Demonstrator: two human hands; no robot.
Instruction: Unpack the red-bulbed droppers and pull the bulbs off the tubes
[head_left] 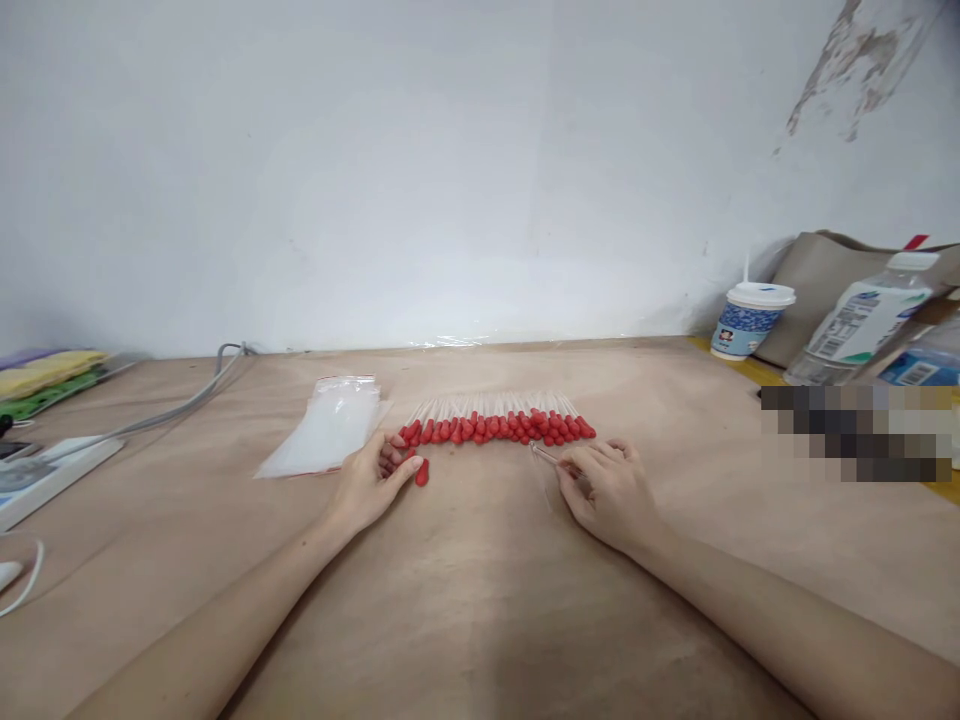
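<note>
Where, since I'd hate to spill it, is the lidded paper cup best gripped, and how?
Probably around the blue wall of the paper cup, below the white lid, from the left: it stands upright, with the beige bag and plastic bottle toward its right. The thin straw sticking up looks a poor hold.

On R side I see cup [742, 328] w/ straw [746, 267], btl [862, 318] & greyish bag [810, 280]; on L, pwr strip [86, 458] w/ cable [180, 410].
</note>
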